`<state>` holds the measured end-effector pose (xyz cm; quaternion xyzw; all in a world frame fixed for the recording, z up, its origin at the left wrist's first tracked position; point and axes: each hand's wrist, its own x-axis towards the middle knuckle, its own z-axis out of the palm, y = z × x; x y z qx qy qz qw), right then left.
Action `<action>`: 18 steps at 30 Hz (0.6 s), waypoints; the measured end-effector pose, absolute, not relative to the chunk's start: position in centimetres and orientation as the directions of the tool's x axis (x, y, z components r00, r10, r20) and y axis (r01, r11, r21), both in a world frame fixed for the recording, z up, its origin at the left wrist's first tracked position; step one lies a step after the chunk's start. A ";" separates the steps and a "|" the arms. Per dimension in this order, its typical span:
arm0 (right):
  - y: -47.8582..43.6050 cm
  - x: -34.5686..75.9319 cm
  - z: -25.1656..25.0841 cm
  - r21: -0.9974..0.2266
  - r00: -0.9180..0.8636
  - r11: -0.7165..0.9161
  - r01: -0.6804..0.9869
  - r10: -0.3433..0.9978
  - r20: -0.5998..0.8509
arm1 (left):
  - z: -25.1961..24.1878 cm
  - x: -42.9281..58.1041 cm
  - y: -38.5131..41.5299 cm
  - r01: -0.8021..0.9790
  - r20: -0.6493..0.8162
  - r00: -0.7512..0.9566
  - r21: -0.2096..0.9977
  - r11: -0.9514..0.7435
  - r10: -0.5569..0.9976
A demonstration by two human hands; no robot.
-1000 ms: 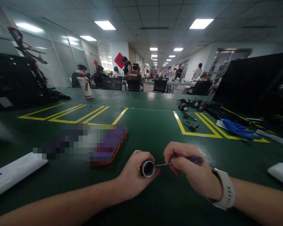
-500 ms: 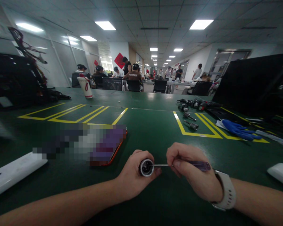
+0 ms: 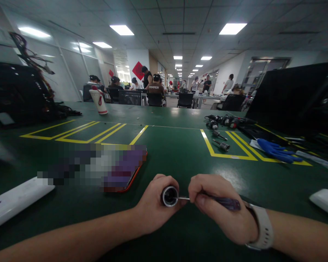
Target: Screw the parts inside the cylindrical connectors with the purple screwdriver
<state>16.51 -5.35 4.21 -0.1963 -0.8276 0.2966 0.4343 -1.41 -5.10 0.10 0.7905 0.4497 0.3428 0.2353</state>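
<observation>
My left hand is wrapped round a dark cylindrical part with a silvery rim, its open end facing me. What lies deep inside that end is too dark to make out. In my right hand is a thin screwdriver with a dark purplish, translucent-looking handle. Its slim metal shaft reaches left from my fingers, and the tip goes into the mouth of the cylinder. Most of the cylinder's body is hidden by my left palm and fingers.
An orange-edged purple phone lies beyond my left hand, and a white device is farther left. Dark metal tool parts and a blue glove lie at the right. A paper cup stands at the back; several people are beyond.
My right hand has moved slightly left and down, bringing the screwdriver farther into the cylinder; less of the shaft shows. My left hand has stayed nearly still.
</observation>
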 end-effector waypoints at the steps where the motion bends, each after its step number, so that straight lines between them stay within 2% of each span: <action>1: -5.4 16.6 4.2 -0.667 -0.543 0.743 0.057 0.583 0.604 | 0.1 -1.4 -5.1 0.550 0.333 0.361 0.678 -0.487 0.871; 7: -5.3 17.2 4.0 -0.709 -0.469 0.705 0.035 0.638 0.611 | 0.2 -1.3 -5.1 0.549 0.340 0.359 0.676 -0.491 0.869; 11: -5.5 17.2 3.7 -0.684 -0.441 0.729 0.023 0.622 0.647 | 0.2 -1.3 -5.1 0.554 0.343 0.346 0.677 -0.485 0.874; 14: -5.7 16.8 3.6 -0.594 -0.427 0.803 0.055 0.556 0.713 | 0.1 -1.3 -5.1 0.526 0.355 0.331 0.700 -0.483 0.874; 18: -5.6 16.0 3.4 -0.375 -0.617 0.920 0.118 0.364 0.698 | 0.1 -1.4 -5.1 0.491 0.343 0.361 0.720 -0.490 0.867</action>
